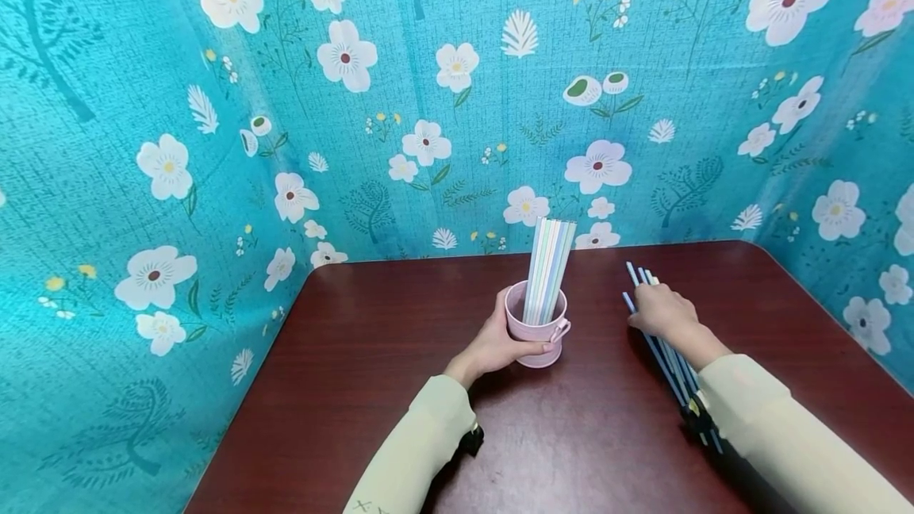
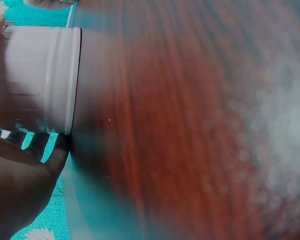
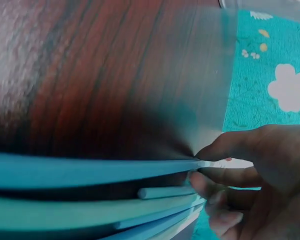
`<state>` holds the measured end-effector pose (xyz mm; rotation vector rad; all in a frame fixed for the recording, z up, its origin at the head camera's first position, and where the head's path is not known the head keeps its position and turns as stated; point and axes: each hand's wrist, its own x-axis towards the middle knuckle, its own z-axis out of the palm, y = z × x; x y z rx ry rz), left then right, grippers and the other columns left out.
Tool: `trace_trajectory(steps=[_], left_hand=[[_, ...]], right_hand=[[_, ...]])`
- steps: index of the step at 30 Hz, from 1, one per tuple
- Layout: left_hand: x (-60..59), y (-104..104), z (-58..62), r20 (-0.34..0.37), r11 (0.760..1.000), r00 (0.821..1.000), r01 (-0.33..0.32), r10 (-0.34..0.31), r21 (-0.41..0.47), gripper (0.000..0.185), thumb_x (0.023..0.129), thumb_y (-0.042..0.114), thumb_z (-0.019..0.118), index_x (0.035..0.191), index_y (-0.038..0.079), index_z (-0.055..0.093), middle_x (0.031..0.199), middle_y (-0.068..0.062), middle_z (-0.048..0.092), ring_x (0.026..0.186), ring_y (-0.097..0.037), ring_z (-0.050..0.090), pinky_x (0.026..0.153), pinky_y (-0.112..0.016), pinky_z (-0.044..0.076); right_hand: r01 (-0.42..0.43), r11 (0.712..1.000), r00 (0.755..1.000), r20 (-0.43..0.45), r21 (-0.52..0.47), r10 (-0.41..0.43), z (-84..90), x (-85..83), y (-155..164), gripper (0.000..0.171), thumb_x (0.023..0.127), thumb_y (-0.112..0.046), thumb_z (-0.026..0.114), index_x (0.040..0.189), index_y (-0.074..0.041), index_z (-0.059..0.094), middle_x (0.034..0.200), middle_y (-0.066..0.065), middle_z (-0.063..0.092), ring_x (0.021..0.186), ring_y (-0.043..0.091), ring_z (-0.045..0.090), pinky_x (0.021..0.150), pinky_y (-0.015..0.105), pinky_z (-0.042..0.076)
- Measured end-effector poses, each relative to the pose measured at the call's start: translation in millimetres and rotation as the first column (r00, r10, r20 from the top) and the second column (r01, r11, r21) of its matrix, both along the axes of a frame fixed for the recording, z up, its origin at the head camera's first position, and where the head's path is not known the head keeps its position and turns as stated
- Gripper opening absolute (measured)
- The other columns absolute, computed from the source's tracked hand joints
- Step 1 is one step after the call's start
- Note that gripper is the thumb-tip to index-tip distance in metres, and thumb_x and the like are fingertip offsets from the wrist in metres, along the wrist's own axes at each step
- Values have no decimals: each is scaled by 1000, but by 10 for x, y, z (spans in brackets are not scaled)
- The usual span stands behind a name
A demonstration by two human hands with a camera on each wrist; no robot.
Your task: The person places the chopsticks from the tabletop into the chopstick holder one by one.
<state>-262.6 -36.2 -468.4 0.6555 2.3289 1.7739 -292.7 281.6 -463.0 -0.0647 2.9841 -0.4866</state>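
Observation:
My left hand [image 1: 494, 343] grips a small pink bucket [image 1: 530, 332] standing upright on the table, thumb across its front. A bundle of pale straws [image 1: 549, 268], white, green and blue, stands in it, leaning slightly right. In the left wrist view the bucket's side [image 2: 35, 75] shows between thumb and fingers. To the right, my right hand [image 1: 664, 312] is over a loose group of blue and pale straws [image 1: 662, 363] lying on the table. Up close, thumb and fingers pinch the end of a blue straw [image 3: 100, 170], with several others beneath; the sleeve hides part of the group.
The dark red-brown table [image 1: 371, 339] has a glossy top with rounded far corners. A turquoise floral cloth [image 1: 400, 101] hangs behind it and along both sides. Black wrist straps [image 1: 471, 441] show under the sleeves.

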Motion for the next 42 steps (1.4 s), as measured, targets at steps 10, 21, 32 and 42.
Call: trace_trajectory(steps=[10, 21, 32, 42], left_hand=[[-63, 18, -100, -5, 1000, 1000, -12, 12, -7, 106, 73, 10, 93, 155, 23, 27, 146, -2, 50, 130, -21, 51, 114, -40, 36], [-178, 1, -284, -27, 1000, 1000, -11, 11, -24, 109, 71, 23, 97, 153, 38, 27, 143, 11, 51, 129, -9, 51, 114, -37, 35], [-171, 1, -286, -13, 1000, 1000, -7, 7, -28, 108, 71, 22, 96, 152, 41, 26, 144, 12, 50, 129, -8, 50, 114, -36, 35], [-164, -6, -266, -18, 1000, 1000, -9, 9, -26, 109, 71, 22, 96, 152, 42, 26, 144, 12, 50, 128, -8, 51, 114, -35, 35]], right_hand=[[2, 999, 999, 38, -41, 0, -13, 34, -97, 21, 87, -14, 73, 75, -5, 59, 68, 9, 56, 58, 21, 54, 53, 35, 46], [-28, 993, 992, 121, -112, 41, 30, 71, -140, 22, 90, -10, 74, 80, 0, 57, 66, 10, 55, 55, 19, 60, 53, 33, 55], [-58, 989, 987, 139, -139, 78, 5, 49, -183, 25, 84, -8, 75, 70, -3, 55, 62, 10, 59, 49, 16, 62, 50, 32, 56], [-63, 978, 993, 88, -198, 82, 3, 44, -253, 22, 83, -7, 73, 65, -3, 60, 59, 9, 59, 45, 14, 63, 46, 32, 56]])
